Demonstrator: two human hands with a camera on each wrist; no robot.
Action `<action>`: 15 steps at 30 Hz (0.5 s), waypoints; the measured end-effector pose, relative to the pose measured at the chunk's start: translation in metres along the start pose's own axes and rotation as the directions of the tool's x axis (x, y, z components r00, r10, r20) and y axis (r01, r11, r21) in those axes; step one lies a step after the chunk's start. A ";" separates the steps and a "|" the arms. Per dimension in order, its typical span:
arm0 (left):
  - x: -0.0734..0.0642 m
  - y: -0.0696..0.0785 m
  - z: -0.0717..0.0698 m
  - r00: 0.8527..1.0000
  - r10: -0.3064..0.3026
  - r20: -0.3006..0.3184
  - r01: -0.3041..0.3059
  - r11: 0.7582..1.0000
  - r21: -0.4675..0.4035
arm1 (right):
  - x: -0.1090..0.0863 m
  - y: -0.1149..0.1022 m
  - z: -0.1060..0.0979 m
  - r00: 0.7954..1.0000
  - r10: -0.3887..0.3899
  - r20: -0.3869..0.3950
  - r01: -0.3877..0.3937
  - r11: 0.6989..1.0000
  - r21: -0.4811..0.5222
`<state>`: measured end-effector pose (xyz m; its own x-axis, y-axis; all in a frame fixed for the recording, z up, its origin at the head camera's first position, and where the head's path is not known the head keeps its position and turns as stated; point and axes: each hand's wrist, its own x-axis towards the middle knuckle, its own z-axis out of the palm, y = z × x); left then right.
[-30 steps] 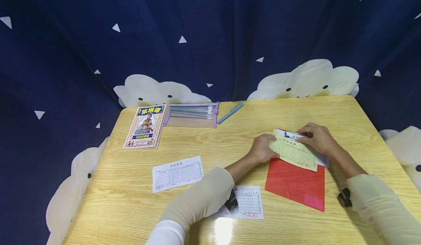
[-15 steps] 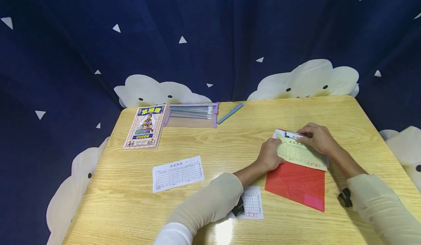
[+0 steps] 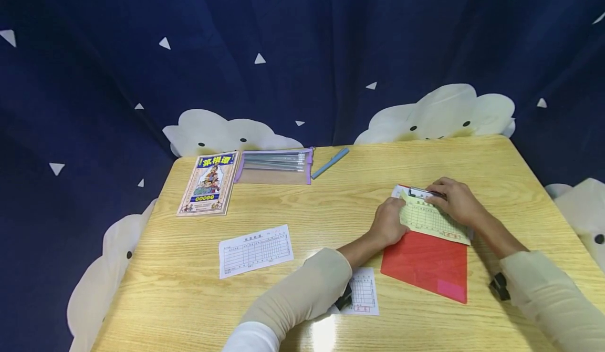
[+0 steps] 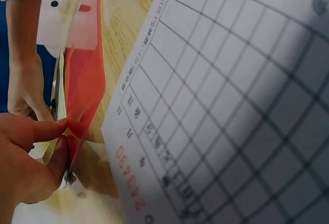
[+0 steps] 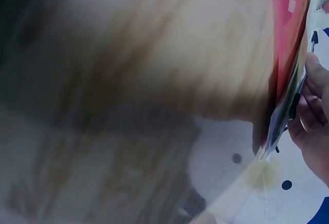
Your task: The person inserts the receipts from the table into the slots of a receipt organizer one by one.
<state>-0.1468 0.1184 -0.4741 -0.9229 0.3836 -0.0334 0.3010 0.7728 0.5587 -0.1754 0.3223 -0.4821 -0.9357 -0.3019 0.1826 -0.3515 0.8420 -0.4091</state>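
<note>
A translucent red clipboard [image 3: 420, 265] lies on the right of the table, with a yellow printed form slip [image 3: 430, 220] over its upper half. A white sheet [image 3: 398, 189] shows behind the slip's top. My left hand [image 3: 389, 221] pinches the slip's left edge at the board's side; in the left wrist view its thumb and forefinger [image 4: 51, 129] meet at the red edge. Along the top, my right hand [image 3: 456, 200] grips the black-and-silver clip [image 3: 417, 192]. The right wrist view catches those fingers [image 5: 303, 113] curled at the clip, seen edge-on.
One white form slip [image 3: 256, 250] lies left of my forearm, and another [image 3: 364, 291] sits partly beneath my left wrist. Towards the back are a comic-style booklet [image 3: 210, 184], a purple-edged clear pencil pouch [image 3: 274, 176] and a blue-grey pen [image 3: 331, 163]. A dark curtain [image 3: 302, 52] hangs behind.
My left hand has carried the yellow slip right and slightly down, so it now lies squarer over the clipboard. The right hand has stayed at the clip.
</note>
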 end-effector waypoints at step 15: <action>0.006 -0.002 -0.003 1.000 0.011 0.027 -0.011 1.000 0.001 | 0.002 0.001 -0.004 0.997 -0.070 -0.026 0.069 0.997 -0.020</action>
<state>-0.1537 0.1173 -0.4733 -0.9129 0.4051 -0.0494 0.3111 0.7690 0.5584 -0.1777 0.3237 -0.4786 -0.9077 -0.3483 0.2341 -0.4150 0.8280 -0.3771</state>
